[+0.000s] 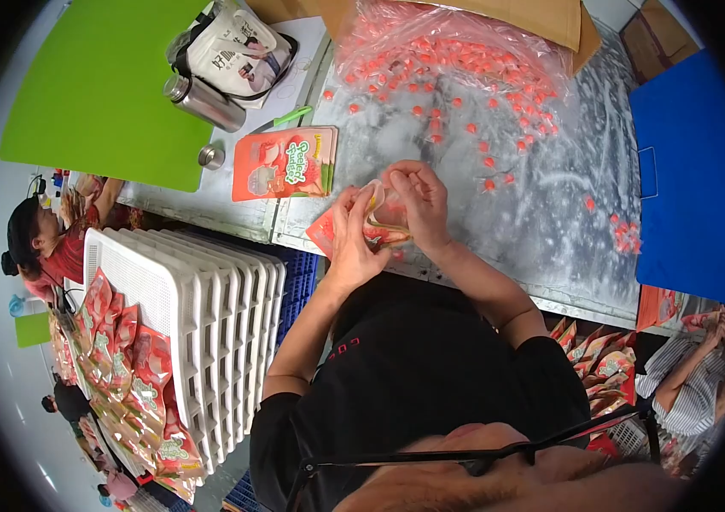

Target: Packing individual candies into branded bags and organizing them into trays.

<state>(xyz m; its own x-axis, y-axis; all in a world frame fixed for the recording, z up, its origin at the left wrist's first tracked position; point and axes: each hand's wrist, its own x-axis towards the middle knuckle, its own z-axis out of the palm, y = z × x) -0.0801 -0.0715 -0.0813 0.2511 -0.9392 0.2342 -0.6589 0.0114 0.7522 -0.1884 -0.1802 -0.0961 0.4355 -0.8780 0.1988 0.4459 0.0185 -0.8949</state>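
Observation:
My left hand (355, 239) grips a red snack pouch (321, 234) by its side, and the pouch's mouth gapes toward the right. Close against that mouth, my right hand (424, 205) is closed with its fingers curled together. What those fingers hold, if anything, is hidden. A stack of flat red pouches (281, 164) lies to the left of my hands. Small red wrapped pieces (488, 161) are scattered over the metal table (550, 213), and many more spill from a clear plastic bag (465, 51) at the back.
A steel flask (206, 102), its loose cap (210, 156), a green-handled knife (281, 118) and a white bag (238, 55) stand back left. Stacked white crates (234, 333) with filled pouches rise at left. A blue panel (691, 179) bounds the right. Other people work nearby.

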